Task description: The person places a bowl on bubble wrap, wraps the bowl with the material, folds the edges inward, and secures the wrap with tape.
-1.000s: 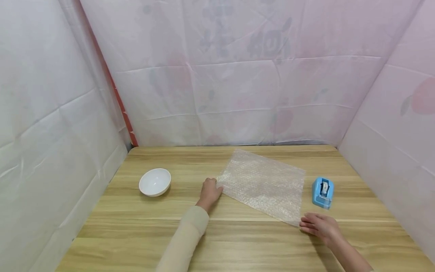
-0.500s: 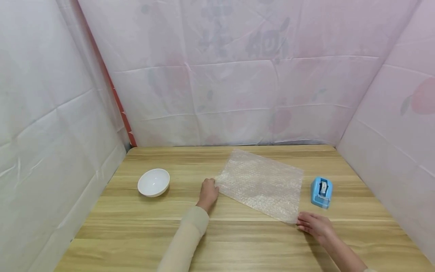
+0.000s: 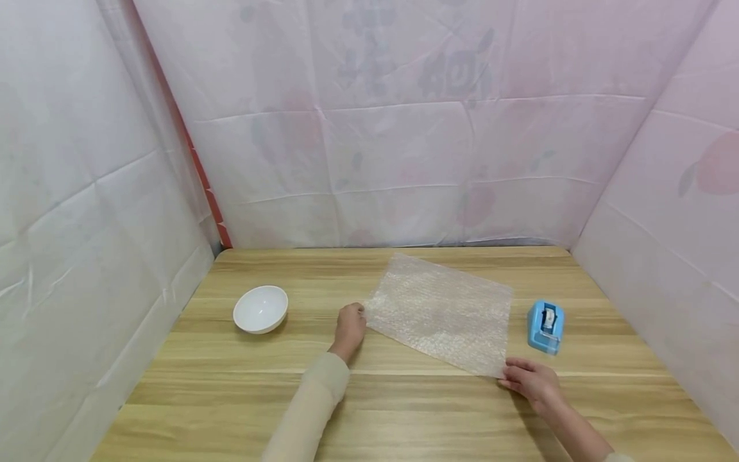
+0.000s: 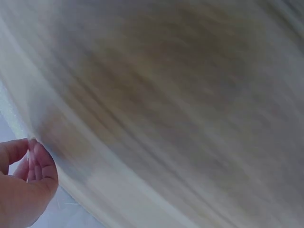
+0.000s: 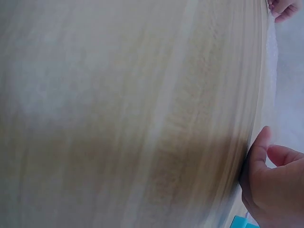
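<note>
Ctr-right of frame: bubble-wrap sheet (image 3: pixel 441 314), mostly flat on wood-grain table (image 3: pixel 433 420). Risk?

– Prob. crease or slip if pull's uneven; film looks thin.

– Grip?

– L hand (image 3: pixel 349 328): fingertips nearly closed, pinching left corner. R hand (image 3: pixel 534 383): looser curl, pinching btm. corner, by look.

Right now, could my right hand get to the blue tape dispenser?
Probably yes: the blue tape dispenser stands just beyond your right hand with nothing visible between them, though that hand is at a corner of the translucent sheet.
</note>
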Motion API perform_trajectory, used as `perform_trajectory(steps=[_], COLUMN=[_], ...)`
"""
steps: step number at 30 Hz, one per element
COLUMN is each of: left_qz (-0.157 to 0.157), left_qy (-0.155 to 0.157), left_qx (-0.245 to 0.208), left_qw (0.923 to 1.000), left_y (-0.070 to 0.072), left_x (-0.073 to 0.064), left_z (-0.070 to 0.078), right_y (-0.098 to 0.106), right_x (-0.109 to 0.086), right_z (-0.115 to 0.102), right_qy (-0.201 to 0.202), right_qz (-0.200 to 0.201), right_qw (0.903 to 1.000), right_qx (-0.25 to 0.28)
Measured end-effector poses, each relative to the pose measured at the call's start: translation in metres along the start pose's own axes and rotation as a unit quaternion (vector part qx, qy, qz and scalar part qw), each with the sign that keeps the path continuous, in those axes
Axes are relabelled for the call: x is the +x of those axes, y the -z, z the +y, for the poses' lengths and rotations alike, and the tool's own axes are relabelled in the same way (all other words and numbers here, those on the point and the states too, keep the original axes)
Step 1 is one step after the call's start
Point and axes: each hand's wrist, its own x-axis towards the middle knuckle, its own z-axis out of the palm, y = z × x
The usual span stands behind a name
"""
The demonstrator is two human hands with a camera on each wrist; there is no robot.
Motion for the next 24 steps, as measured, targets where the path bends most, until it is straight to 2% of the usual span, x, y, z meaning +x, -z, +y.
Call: perform_trajectory(steps=[5,9,19,24], left_qz=[0.012,0.011,-0.021,-0.021], left_qy=[-0.045,-0.072,-0.092,-0.108], left_qx=[-0.005,-0.001,-0.009,-0.013], left_qw=[0.9989,0.9973,0.9955,0.9939], left_y=[-0.002,-0.002,0.002,0.004], left_x=[0.003,0.004,0.008,0.009], left_z=[-0.011,-0.015,-0.023,-0.027], right_y=[-0.004,-0.006,-0.010,-0.010], right_x=[0.000,-0.001,-0.002,-0.001], right_z=[0.003,0.005,0.009,0.010], right_qy=[0.018,0.027,0.039,0.041], right_qz=[0.020,0.029,0.055,0.062], right_qw=[0.9996,0.9990,0.9961,0.9951], right_qx=[-0.009,-0.019,-0.058,-0.066])
